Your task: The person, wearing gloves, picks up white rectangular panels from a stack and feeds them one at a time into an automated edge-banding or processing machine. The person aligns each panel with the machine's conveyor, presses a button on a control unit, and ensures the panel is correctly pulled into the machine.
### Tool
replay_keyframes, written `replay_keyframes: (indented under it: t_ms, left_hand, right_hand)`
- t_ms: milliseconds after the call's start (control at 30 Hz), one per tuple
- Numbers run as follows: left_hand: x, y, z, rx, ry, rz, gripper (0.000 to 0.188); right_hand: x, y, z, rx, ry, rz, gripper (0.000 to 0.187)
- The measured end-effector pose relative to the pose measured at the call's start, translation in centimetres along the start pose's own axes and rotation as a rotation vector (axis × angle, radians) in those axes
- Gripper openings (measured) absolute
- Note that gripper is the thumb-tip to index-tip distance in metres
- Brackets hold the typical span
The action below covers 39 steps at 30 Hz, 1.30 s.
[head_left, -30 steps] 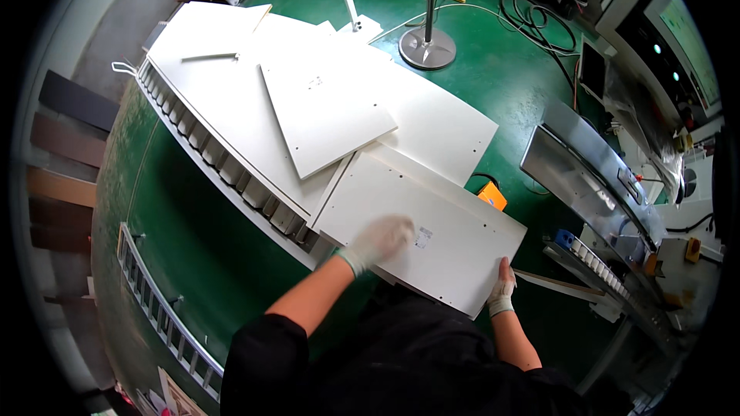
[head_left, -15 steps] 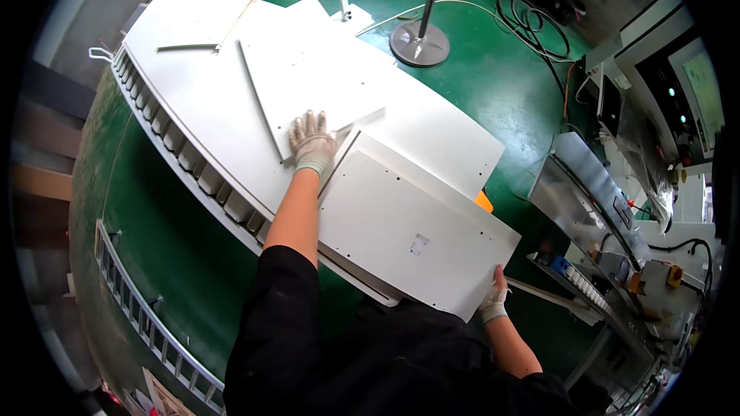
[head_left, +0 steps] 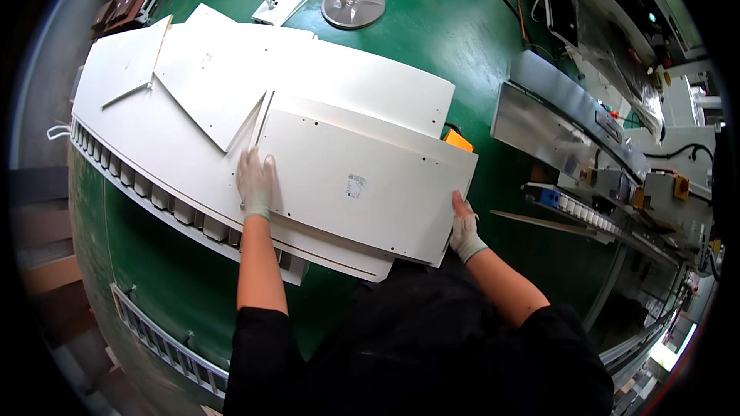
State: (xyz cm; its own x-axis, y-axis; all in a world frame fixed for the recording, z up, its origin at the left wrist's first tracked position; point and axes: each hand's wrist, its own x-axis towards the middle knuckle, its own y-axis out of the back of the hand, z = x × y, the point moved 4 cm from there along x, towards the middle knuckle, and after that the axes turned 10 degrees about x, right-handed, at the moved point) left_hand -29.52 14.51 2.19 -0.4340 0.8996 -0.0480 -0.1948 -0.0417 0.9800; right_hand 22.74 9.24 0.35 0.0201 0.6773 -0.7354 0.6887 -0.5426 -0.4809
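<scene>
Currently, the gloved left hand (head_left: 257,182) rests, thumb spread wide, at the left edge of the labelled white panel (head_left: 381,185); the gloved right hand (head_left: 465,233) holds its right edge

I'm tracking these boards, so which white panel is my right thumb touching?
The top rectangular panel directly in front of you: your right hand has its thumb at the right end. Other panels lie beneath, beyond or left.

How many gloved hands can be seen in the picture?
2: the left hand at the left edge of the labelled white panel, the right hand at its right edge.
</scene>
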Motion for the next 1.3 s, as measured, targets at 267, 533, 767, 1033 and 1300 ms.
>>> replay_keyframes:
  t_ms: [267, 533, 767, 1033, 1300]
  left_hand:
    - [-9.0, 0.5, -1.3, 0.028, 0.285, 0.067, 0.051]
    - [-19.6, 0.8, -3.0, -0.439, 0.514, -0.14, 0.06]
    - [-25.7, 2.0, 1.3, -0.944, 0.758, 0.052, 0.075]
    - [-21.3, 3.8, 12.3, -0.91, 0.346, 0.02, 0.062]
    - [-15.5, 2.5, 27.1, -0.999, 0.199, -0.28, 0.042]
  right_hand:
    - [-4.1, 1.5, 0.2, -0.502, -0.017, -0.066, 0.063]
    - [-4.5, 4.2, -2.1, -0.511, -0.154, -0.044, 0.054]
    - [-6.9, 4.7, -6.1, -0.456, 0.121, -0.108, 0.049]
    - [-8.6, 8.6, -17.4, -0.445, 0.47, 0.021, 0.048]
    - [-13.1, 15.2, -27.1, -0.875, 0.812, 0.229, 0.074]
